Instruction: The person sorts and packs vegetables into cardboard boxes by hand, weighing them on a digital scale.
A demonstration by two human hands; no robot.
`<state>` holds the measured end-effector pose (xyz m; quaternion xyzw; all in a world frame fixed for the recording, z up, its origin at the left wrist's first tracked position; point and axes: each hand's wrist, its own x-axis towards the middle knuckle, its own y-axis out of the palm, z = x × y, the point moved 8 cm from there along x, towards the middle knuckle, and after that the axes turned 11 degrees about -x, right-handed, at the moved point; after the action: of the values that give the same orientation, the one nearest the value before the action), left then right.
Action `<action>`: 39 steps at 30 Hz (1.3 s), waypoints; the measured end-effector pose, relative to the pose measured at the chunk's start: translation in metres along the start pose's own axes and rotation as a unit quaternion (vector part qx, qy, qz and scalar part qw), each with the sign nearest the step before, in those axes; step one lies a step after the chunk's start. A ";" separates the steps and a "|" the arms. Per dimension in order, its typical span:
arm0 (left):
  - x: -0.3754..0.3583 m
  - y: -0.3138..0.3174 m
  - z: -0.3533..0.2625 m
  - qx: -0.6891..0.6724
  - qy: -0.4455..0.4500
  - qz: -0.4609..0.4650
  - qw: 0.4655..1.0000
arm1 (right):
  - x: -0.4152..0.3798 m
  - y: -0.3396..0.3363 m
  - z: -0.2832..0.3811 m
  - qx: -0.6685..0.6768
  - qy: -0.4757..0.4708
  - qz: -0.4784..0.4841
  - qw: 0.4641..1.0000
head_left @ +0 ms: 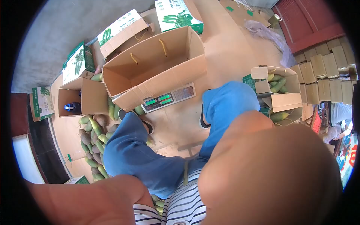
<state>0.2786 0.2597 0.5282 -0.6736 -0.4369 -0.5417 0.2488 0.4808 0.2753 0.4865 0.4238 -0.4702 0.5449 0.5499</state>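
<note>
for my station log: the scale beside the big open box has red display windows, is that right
Not quite: the head view shows green display windows, not red, on the scale beside the big open box.

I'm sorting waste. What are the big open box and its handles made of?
The big open box looks like cardboard: matte, plain brown, with folded edges. Its yellow handles look like cord, bent in thin loops; exact fibre and finish are unclear.
</note>
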 end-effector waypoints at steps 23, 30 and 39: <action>-0.006 -0.007 -0.004 0.015 0.000 -0.024 1.000 | 0.010 -0.042 0.066 -0.001 -0.051 -0.019 0.999; -0.003 -0.010 -0.017 0.028 0.005 -0.029 0.999 | 0.016 -0.046 0.074 -0.045 -0.013 0.008 0.999; -0.002 -0.012 -0.032 0.043 0.016 -0.027 0.999 | 0.021 -0.038 0.081 -0.059 0.002 0.022 0.998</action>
<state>0.2521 0.2392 0.5334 -0.6416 -0.4739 -0.5394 0.2700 0.5138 0.1988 0.5254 0.3787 -0.5094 0.5296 0.5626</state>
